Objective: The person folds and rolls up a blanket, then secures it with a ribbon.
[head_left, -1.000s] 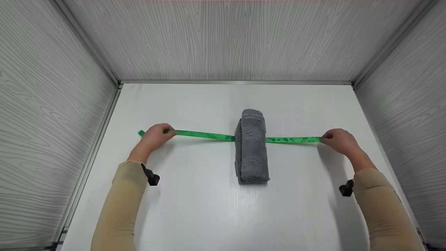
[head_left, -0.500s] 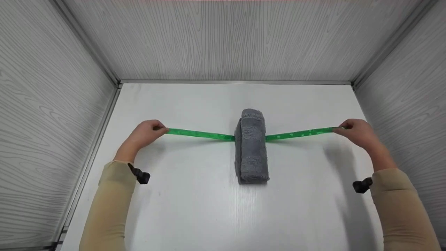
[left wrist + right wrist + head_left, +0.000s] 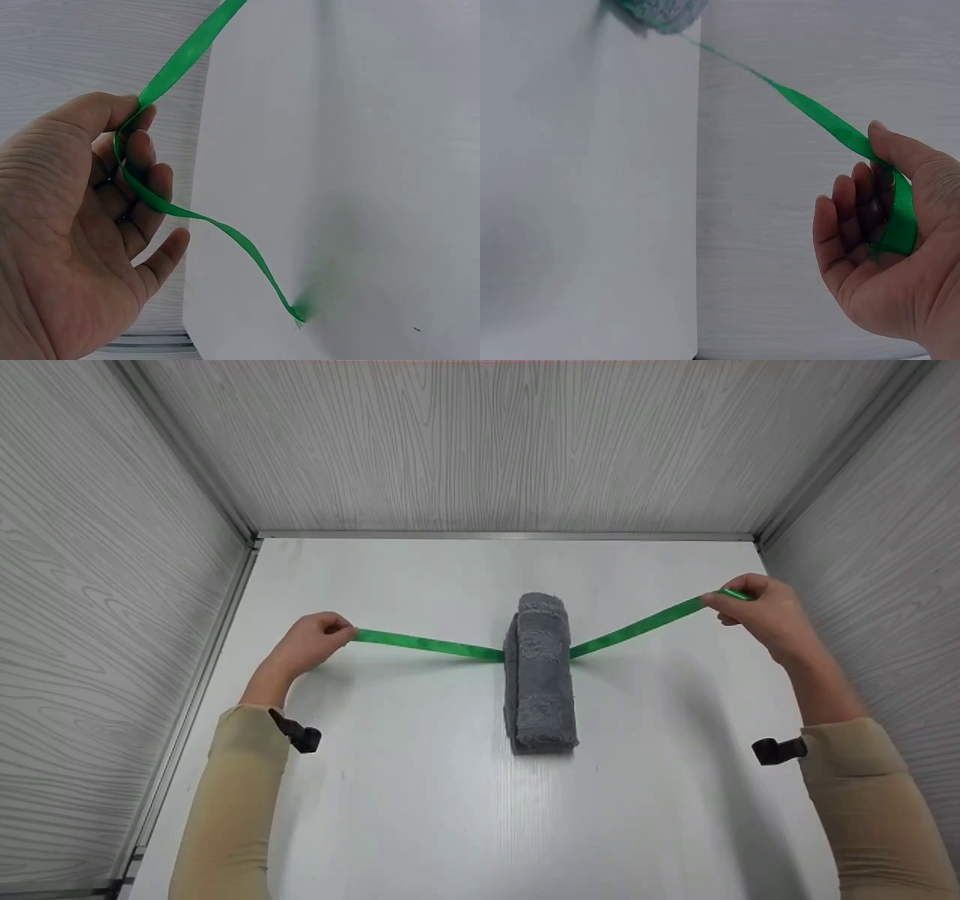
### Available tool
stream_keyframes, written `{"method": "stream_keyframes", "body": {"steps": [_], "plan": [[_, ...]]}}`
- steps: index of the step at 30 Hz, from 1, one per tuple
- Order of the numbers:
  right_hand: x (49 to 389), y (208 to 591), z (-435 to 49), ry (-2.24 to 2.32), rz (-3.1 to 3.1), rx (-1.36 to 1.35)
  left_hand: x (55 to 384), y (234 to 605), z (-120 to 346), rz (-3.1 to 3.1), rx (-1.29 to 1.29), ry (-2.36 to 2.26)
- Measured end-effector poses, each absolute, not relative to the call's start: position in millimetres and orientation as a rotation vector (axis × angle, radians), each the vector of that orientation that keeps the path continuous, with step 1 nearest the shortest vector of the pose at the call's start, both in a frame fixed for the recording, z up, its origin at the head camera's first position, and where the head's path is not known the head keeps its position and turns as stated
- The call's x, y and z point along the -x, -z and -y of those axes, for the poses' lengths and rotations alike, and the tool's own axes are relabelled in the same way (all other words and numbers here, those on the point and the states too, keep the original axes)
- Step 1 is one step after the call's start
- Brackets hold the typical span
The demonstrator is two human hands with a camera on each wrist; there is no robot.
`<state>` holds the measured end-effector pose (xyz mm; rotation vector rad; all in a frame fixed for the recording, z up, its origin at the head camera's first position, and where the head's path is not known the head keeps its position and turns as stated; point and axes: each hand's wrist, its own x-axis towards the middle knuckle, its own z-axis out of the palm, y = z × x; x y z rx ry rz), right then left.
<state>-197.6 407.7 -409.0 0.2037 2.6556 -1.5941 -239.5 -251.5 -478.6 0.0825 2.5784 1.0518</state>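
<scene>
A folded grey towel (image 3: pixel 544 675) lies lengthwise on the white table, with a green ribbon (image 3: pixel 427 645) passing beneath it and coming out on both sides. My left hand (image 3: pixel 307 641) pinches the ribbon's left length between thumb and index finger; in the left wrist view its loose tail (image 3: pixel 240 236) trails past the other fingers toward the tabletop. On the other side my right hand (image 3: pixel 769 611) pinches the right length, raised higher, and the short end (image 3: pixel 900 217) curls over the palm in the right wrist view. The stretch under the towel is hidden.
The white table (image 3: pixel 450 810) is enclosed by grey wood-grain panels at the back (image 3: pixel 480 450), left (image 3: pixel 90 622) and right (image 3: pixel 870 547). A black wrist camera (image 3: pixel 300 735) sits on the left cuff, another (image 3: pixel 780 751) on the right.
Both hands have moved outward, drawing the ribbon's lengths apart. The right hand has then risen toward the back, so its length now slopes up. The towel stays in place.
</scene>
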Motion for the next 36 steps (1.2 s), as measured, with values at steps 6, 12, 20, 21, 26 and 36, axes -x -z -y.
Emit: {"method": "stream_keyframes", "body": {"steps": [6, 12, 20, 21, 26, 36], "plan": [[197, 392, -359, 1.82, -2.587, -0.068, 242, 480, 252, -2.587, -0.092, -1.053], [197, 382, -308, 1.837, -2.585, 0.107, 243, 477, 251, -2.603, -0.094, -1.052], [193, 381, -236, 1.62, -2.659, 0.261, 244, 473, 251, -2.592, -0.093, -1.053], [191, 383, -227, 1.587, -2.679, 0.293, 243, 473, 252, -2.592, -0.093, -1.052], [184, 391, -181, 1.495, -2.698, 0.398, 242, 472, 253, -2.597, -0.084, -1.049], [181, 439, -103, 1.205, -2.778, 0.623, 244, 472, 254, -2.576, -0.089, -1.038]]}}
